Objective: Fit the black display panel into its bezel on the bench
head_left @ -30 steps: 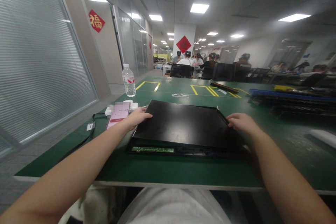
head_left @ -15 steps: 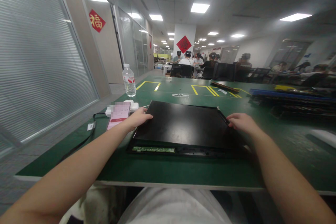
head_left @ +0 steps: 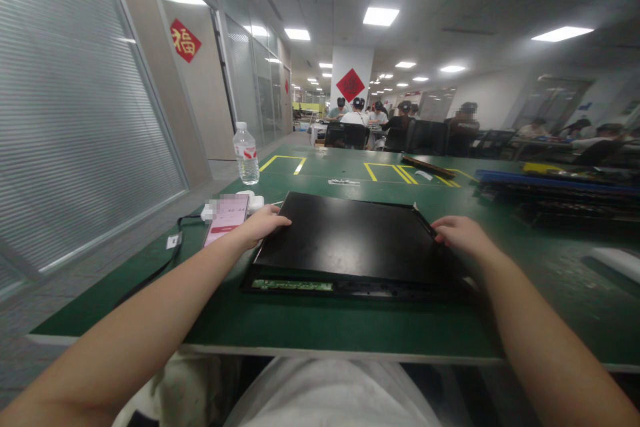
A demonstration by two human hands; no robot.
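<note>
1. The left hand (head_left: 263, 225) is laid on the left edge of a black flat panel (head_left: 350, 240), with the fingers resting on its top face near the far left corner. Whether the thumb is hooked under the edge cannot be told.
2. The right hand (head_left: 463, 233) is set against the opposite, right edge of the panel, near its far right corner. The fingers are curled over the rim; a closed grip is not clearly shown.
3. The two hands are held well apart, one at each short side, so that the panel lies directly between them. Its long axis runs from hand to hand, across the person's front. Neither hand is nearer: both are already in contact with it.
4. The panel lies flat on a dark tray-like frame (head_left: 280, 285), in which a green circuit strip (head_left: 291, 285) is exposed along the near edge, on the near side of both hands.
5. Everything is borne by a green table (head_left: 325, 323).
6. Just outside the left hand a pink-screened phone (head_left: 226, 217) is seen lying flat, with a white charger block (head_left: 253, 201) and a black cable (head_left: 165, 260) beside it.
7. Beyond the left hand a water bottle (head_left: 246, 153) stands upright.
8. Beyond the right hand, well apart, stacked dark trays (head_left: 555, 197) are seen. Seated people (head_left: 357, 113) occupy the far tables.
</note>
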